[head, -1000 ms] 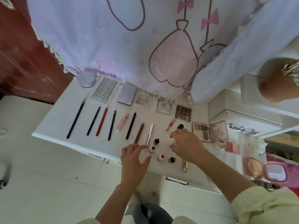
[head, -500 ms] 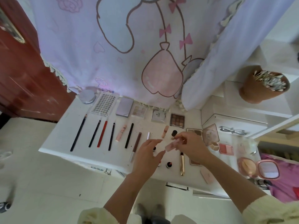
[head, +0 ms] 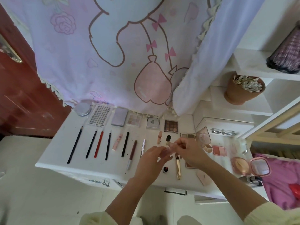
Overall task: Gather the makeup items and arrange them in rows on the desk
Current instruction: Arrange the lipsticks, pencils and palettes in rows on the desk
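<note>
- Both hands now meet above the bench centre; 0.5 s ago the left hand was apart from the pink tube, now touching it.
- Right hand pinches the tube's far end.
- Left grip blurred: cannot tell.
- Small bottles hidden under left hand; one red-capped pot shows.

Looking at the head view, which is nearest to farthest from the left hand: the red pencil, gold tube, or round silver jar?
1. Gold tube, just right of the left hand.
2. Red pencil, in the left row.
3. Round silver jar, far back-left corner.
</note>
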